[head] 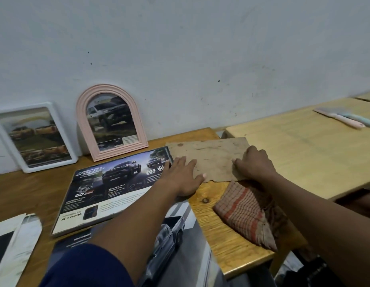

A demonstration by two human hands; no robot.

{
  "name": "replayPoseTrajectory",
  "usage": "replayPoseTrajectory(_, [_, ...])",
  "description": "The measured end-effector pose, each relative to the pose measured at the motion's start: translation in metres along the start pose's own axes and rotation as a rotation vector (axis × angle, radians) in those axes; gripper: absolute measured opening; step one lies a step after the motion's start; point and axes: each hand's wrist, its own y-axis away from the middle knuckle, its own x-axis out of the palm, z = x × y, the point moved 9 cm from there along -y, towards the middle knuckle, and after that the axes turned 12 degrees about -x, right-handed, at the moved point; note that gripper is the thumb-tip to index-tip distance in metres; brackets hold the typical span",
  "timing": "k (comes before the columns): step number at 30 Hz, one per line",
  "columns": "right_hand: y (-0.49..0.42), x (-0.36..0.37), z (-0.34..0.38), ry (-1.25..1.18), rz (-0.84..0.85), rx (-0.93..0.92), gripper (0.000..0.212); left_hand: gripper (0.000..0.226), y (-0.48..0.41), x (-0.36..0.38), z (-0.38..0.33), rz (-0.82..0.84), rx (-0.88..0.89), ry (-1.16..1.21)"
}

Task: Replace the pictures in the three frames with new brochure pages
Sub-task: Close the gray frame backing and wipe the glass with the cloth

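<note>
A brown backing board (211,157) lies flat on the wooden table (225,235). My left hand (183,176) rests flat on its left edge, fingers straight. My right hand (253,162) grips its right front edge with curled fingers. Left of the board lies a dark brochure page (109,189) with trucks, set in a flat black frame. A pink arched frame (110,123) and a white rectangular frame (34,137) lean against the wall, each holding a truck picture.
A checked cloth (248,214) lies by my right forearm. More brochure pages (175,230) lie under my left arm, and white papers (12,245) at the lower left. A second, paler table (304,152) at the right holds pastel spatulas (343,119).
</note>
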Motion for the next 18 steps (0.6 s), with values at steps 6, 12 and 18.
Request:
replayPoseTrajectory(6, [0.006,-0.030,0.008,0.054,-0.157,-0.038,0.061,0.078,-0.003,-0.007,-0.001,-0.005,-0.007,0.039])
replayPoseTrajectory(12, [0.013,-0.070,-0.010,0.029,-0.248,-0.019,0.057,0.079,-0.005,-0.013,-0.002,-0.024,-0.030,0.120])
replayPoseTrajectory(18, [0.019,-0.104,-0.028,-0.059,-0.334,0.000,0.059,0.093,-0.009,-0.017,0.001,0.022,-0.108,0.373])
